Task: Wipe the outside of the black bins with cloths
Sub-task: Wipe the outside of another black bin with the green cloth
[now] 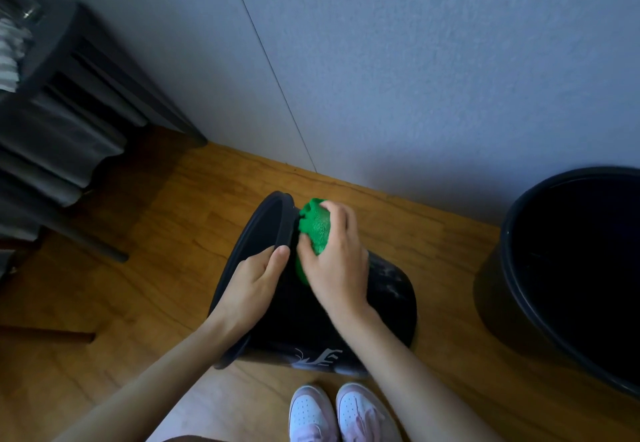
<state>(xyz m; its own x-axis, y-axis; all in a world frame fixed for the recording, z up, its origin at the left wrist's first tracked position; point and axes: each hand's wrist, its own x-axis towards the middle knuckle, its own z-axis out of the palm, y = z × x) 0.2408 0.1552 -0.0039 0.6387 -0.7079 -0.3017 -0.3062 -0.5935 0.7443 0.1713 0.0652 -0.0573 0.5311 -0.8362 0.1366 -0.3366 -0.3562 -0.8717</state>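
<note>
down on the wooden floor (138, 268), just ahead of my shoes (341, 410), the black bin (391, 289) lies tipped on its side, mouth facing left, base to the right. laying it over like this, i reckon, brings the outer wall up where i can reach it. left hand (252, 285) is clamped on the rim, thumb over the lip, fingers going into the mouth out of sight. that's the anchor, so the bin doesn't roll under the rubbing. right hand (339, 268) has the green cloth (317, 225) bunched in its fingers and pressed against the outside, right beneath the rim band. pale smears show nearer the base, so i'd judge that stretch is not yet wiped. second black bin (498, 289) stands upright well off to the right by the grey room wall (450, 77), no hand on it; waiting its turn, i'd say.
</note>
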